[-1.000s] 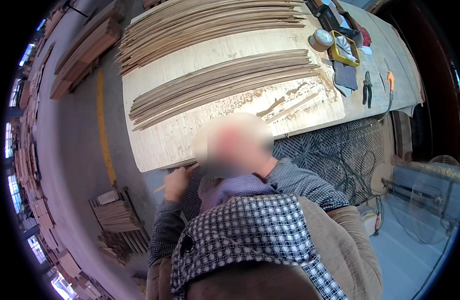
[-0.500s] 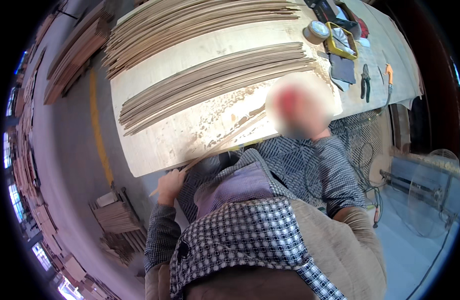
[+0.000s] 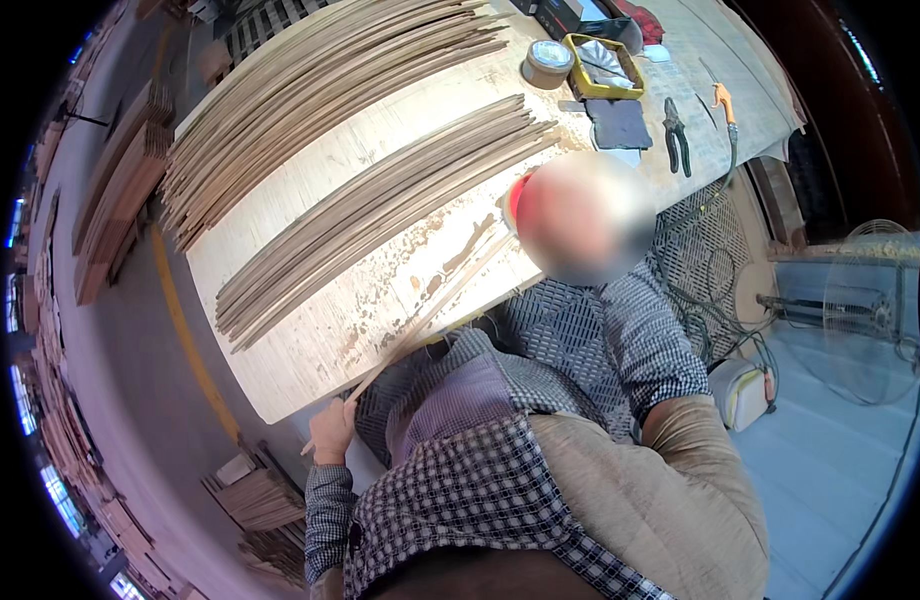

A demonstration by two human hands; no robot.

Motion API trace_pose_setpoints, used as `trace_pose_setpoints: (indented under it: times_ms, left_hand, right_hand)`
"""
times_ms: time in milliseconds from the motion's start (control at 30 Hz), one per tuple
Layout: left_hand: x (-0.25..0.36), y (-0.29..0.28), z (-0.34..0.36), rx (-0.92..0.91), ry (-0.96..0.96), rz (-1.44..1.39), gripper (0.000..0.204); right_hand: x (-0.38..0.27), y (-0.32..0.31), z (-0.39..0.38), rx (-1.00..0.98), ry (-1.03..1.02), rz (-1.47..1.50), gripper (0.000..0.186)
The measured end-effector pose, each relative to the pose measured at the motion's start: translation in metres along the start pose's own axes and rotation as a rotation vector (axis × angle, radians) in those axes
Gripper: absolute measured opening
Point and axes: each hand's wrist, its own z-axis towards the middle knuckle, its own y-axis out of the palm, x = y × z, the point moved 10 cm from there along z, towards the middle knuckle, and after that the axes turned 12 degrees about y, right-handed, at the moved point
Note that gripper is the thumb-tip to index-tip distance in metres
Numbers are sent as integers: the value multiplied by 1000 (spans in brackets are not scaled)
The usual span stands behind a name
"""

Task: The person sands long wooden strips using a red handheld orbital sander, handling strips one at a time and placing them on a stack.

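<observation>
My left hand [image 3: 332, 432] is closed around the near end of a thin wooden strip [image 3: 427, 316], just off the table's near left corner. The strip runs along the table's front edge toward my right hand [image 3: 583, 228]. A blur covers that hand, so its fingers cannot be made out. Something red [image 3: 519, 196] shows at the blur's left side, by the strip's far end; its kind is unclear. Brown crumbs and smears [image 3: 467, 250] lie on the board beside the strip.
Two bundles of wooden strips, a nearer one [image 3: 380, 215] and a farther one [image 3: 320, 90], lie across the table [image 3: 265, 385]. At the right are a round tub [image 3: 548, 64], a yellow tray [image 3: 635, 84], black-handled pliers [image 3: 675, 138] and an orange-handled air gun [image 3: 723, 100]. A fan [image 3: 865, 310] stands beyond.
The whole view has turned, so the table sits more tilted and farther left. My left hand still holds the strip, and more of the red thing shows beside my right hand.
</observation>
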Motion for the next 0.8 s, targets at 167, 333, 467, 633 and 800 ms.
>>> trace_pose_setpoints:
  times_ms: [167,333,467,633,800]
  left_hand:
    - [-4,3,7,-83,-30,-4,38]
    - [-4,-2,16,-49,-22,-128,39]
    - [7,-7,24,-38,20,-149,39]
    - [-2,1,10,-94,-36,-238,41]
    - [-16,10,-3,-117,-52,-255,45]
  right_hand:
    - [35,14,18,65,11,60,60]
    - [-37,66,-34,-149,-197,-20,49]
    - [-101,115,-104,-241,-549,148,41]
    - [-150,129,-161,-203,-789,231,31]
    - [-133,124,-136,-277,-723,270,35]
